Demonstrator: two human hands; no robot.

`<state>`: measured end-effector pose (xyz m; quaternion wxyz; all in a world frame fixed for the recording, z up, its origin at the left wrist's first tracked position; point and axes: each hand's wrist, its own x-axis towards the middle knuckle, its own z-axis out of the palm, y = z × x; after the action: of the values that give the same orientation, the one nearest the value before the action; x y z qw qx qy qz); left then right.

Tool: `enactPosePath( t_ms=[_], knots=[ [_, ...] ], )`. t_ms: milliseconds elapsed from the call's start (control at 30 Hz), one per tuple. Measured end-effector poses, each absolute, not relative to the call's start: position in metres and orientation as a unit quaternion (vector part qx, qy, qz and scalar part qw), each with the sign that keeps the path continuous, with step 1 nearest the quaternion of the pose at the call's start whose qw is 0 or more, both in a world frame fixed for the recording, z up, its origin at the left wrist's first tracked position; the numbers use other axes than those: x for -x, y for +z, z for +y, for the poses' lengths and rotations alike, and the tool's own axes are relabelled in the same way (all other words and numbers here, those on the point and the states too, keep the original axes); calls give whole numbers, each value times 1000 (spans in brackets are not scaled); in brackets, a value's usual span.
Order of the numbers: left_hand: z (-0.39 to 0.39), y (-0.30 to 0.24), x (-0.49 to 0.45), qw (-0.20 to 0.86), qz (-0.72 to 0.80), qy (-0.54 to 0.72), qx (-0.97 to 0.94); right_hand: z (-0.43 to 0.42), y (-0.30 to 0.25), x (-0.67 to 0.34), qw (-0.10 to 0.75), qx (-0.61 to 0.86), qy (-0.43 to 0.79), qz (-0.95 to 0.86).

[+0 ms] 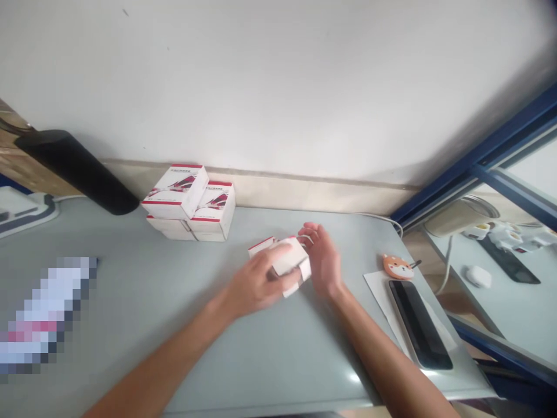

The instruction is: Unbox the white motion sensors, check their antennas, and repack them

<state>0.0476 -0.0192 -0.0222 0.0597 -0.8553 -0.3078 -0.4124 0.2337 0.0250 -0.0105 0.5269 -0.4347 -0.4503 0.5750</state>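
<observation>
White-and-red carton held mid-desk, clasped by L hand, fingers closed over it. R hand half open at carton's 2 o'clock end, hold unclear. Matching boxes stacked at 10 o'clock, black phone placed at 4 o'clock on grey desk.

White carton between left hand, right hand

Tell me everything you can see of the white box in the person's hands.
The small white cardboard box shows red along one edge and a white flap jutting from its lower end; blur hides any print. It sits tilted, the left hand over its near side and the right hand with fingertips at its far corner. Whether it touches the grey tabletop cannot be told.
</observation>
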Motion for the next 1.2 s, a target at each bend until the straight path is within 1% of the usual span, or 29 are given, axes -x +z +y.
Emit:
enactPosePath(
  t_ms=[67,200,267,333,467,533,633,700,767,900,1000,1100,1200],
  knots=[
    [-14,-23,-44,28,-343,-452,823,22,-11,-235,550,398,502,-537],
    [-4,-26,-40,-75,-379,-558,735,7,-14,-228,559,362,320,-674],
    [-2,-27,-39,-95,-384,-570,721,1,-15,-223,553,351,240,-717],
    [-4,-29,-40,-96,-398,-560,720,-3,-14,-220,555,343,226,-723],
    [-12,-26,-43,-103,-457,-501,728,-1,-9,-223,575,370,263,-681],
    [-14,-23,-44,-101,-469,-487,730,2,-10,-226,576,360,228,-697],
    [-13,-15,-40,-91,-445,-470,757,8,-14,-231,582,335,133,-729],
    [-11,-11,-35,-89,-412,-442,792,13,-16,-233,595,344,84,-722],
    [-9,-11,-32,-85,-381,-419,820,16,-16,-235,596,374,59,-708],
    [-6,-19,-34,-78,-346,-432,829,22,-14,-243,545,411,67,-728],
    [-4,-25,-37,-84,-370,-435,817,26,-11,-252,506,423,65,-749],
    [-1,-24,-37,-83,-373,-454,805,27,-7,-259,431,424,58,-794],
    [2,-21,-34,-73,-351,-483,799,26,-2,-263,361,417,84,-830]
  ],
)
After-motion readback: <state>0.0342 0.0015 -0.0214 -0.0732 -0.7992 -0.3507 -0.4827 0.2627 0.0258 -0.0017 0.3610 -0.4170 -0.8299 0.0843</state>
